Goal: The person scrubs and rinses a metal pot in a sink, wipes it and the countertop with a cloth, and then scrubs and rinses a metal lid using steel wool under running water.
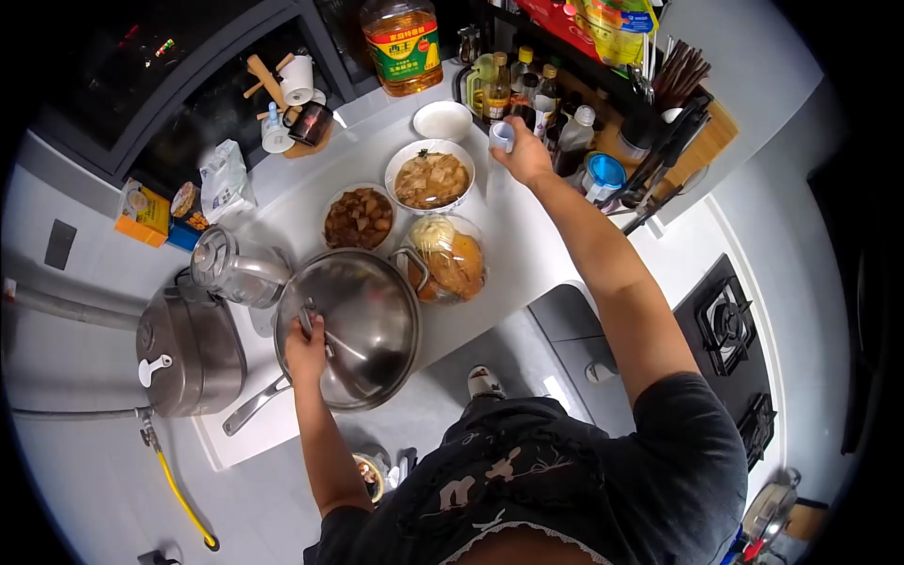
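My left hand is closed around the handle of a domed steel pan lid. The lid sits over a pan whose long handle sticks out at lower left. At the back right, my right hand grips the top of what looks like a roll of cling film, its white hollow core facing up. Beside that hand stands a white bowl of pale stewed food with a glossy film over it. A bowl of brown chunks and a plastic-wrapped bag of bread-like food are near the lid.
An empty white plate lies behind the bowls. Sauce bottles and an oil jug line the back. A glass pitcher and a rice cooker stand left. A gas stove is at right.
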Motion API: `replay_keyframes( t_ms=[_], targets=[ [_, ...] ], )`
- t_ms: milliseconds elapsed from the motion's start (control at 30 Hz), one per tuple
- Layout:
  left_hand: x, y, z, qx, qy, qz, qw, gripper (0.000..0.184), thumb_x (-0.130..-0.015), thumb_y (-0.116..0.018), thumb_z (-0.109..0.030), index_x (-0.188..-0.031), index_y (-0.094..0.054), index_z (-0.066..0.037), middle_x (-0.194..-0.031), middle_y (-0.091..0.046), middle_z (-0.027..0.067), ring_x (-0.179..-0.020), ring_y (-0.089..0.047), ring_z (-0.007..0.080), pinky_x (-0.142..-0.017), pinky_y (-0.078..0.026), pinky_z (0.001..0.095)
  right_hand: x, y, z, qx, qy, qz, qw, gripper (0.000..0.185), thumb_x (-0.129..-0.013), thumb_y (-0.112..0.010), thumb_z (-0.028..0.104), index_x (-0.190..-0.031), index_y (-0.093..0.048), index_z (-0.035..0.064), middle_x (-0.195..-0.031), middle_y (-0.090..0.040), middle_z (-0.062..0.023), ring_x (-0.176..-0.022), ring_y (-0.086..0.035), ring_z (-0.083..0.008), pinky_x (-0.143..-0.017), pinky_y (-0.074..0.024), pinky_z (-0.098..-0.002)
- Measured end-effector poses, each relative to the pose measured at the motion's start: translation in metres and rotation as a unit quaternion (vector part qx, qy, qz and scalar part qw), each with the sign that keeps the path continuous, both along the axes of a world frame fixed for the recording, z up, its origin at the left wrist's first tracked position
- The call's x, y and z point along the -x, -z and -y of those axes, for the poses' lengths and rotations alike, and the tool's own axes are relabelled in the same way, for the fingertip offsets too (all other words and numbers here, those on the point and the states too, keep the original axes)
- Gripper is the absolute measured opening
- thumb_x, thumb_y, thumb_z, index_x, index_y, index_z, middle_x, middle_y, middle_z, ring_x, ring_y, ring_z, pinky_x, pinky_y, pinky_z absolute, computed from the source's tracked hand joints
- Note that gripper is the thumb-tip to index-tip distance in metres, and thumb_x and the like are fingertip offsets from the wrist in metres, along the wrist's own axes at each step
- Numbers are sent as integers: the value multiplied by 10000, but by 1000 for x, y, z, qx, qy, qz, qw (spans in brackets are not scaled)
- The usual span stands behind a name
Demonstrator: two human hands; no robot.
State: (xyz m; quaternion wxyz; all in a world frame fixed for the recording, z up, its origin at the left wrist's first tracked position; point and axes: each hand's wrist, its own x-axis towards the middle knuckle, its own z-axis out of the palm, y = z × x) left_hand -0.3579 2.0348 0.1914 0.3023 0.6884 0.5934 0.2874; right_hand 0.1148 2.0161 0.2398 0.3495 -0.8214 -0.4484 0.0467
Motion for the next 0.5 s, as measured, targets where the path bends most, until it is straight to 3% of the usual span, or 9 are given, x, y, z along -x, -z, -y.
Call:
replay_keyframes(
  t_ms=[67, 167, 333, 500],
  targets=[
    [-6, -15, 0, 76, 4, 88, 993, 222, -868, -552, -249, -816, -532, -35, -591, -529, 50, -498, -483, 113, -502, -378, 250, -7, 4, -10, 17, -18, 27, 999, 661, -692, -690, 306, -1242, -385, 103, -1128, -550, -182, -1019, -548, -328, -863, -437, -384],
    [-13, -17, 4, 92, -38, 185, 978, 201, -890, -524, -202, -767, -489, -47, -557, -452, 1, -486, -408, 58, -472, -324, 213, -6, -5, -14, 59, -16, 23, 998, 697, -693, -698, 336, -1264, -369, 108, -1190, -510, -180, -1065, -521, -320, -891, -423, -376],
    [-11, -15, 7, 79, -24, 236, 968, 156, -899, -510, -192, -829, -512, -52, -565, -428, -20, -480, -377, 52, -465, -295, 206, -8, -10, -10, 74, -4, 7, 997, 722, -686, -705, 341, -1281, -362, 118, -1219, -490, -175, -1094, -504, -315, -920, -408, -377],
    [-7, -49, 20, 101, 9, 269, 958, 129, -900, -516, -175, -917, -542, -50, -556, -402, -43, -484, -352, 38, -464, -276, 187, -14, -7, -10, 85, -13, 12, 996, 756, -676, -701, 299, -1301, -324, 100, -1211, -471, -204, -1092, -505, -339, -920, -414, -390]
  ],
)
